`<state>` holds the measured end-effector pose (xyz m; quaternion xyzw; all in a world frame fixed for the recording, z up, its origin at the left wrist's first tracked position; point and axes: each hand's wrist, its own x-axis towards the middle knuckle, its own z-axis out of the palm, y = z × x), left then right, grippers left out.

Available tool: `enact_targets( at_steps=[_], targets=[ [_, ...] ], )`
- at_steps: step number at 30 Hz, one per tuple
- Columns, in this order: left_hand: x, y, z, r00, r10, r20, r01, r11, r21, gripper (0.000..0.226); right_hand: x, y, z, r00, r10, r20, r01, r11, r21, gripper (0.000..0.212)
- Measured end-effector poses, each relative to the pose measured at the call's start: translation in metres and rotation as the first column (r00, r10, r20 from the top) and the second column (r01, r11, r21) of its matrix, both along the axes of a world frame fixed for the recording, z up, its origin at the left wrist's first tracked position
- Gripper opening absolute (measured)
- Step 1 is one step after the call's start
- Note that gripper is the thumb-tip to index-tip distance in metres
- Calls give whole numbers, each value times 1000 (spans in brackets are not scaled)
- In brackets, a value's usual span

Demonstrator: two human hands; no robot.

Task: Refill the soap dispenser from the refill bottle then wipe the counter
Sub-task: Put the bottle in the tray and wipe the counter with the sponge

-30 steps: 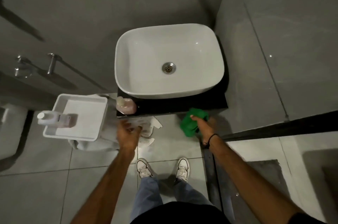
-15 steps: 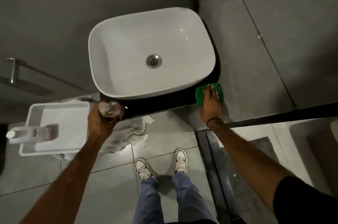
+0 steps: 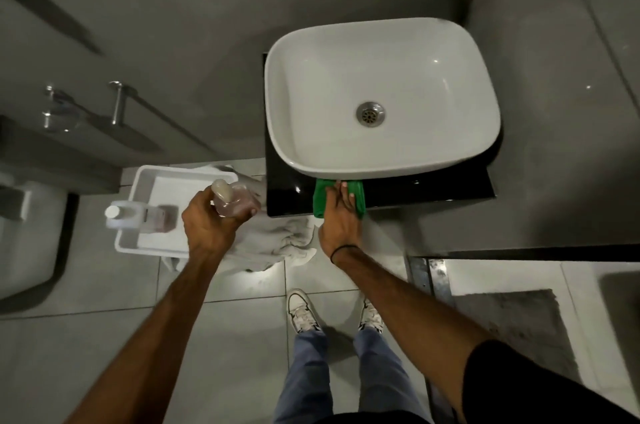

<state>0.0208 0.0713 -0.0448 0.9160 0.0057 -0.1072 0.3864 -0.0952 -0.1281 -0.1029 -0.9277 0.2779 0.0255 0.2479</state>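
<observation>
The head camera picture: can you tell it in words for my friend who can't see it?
Seen from above, a person's right hand presses a green cloth on the black counter in front of a white sink. The left hand holds the pinkish soap dispenser off the counter, above a white tray where the refill bottle lies.

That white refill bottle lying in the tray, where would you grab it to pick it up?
Around its body, coming down from above. The refill bottle lies on its side in the white tray, cap toward the left, so its broad flank faces up. The tray's walls block a low sideways approach, and the cap end looks too narrow for a steady hold.
</observation>
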Motion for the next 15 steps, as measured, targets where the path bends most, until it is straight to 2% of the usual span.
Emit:
enact_targets(
  at_steps=[4,8,11,15],
  targets=[
    [8,31,8,999,32,12,-32,999,-38,53,34,39,1,1000,12,-12,-12,1000,14,71],
    [15,48,10,1000,19,8,-19,999,-37,52,47,61,-3,971,239,-27,-238,971,22,76],
    [17,53,10,1000,7,18,-7,1000,-5,56,56,74,-4,918,396,-26,-396,918,-7,71],
    [14,46,14,1000,-11,16,11,1000,-20,56,47,61,-7,855,518,-31,-519,854,-39,68]
  ],
)
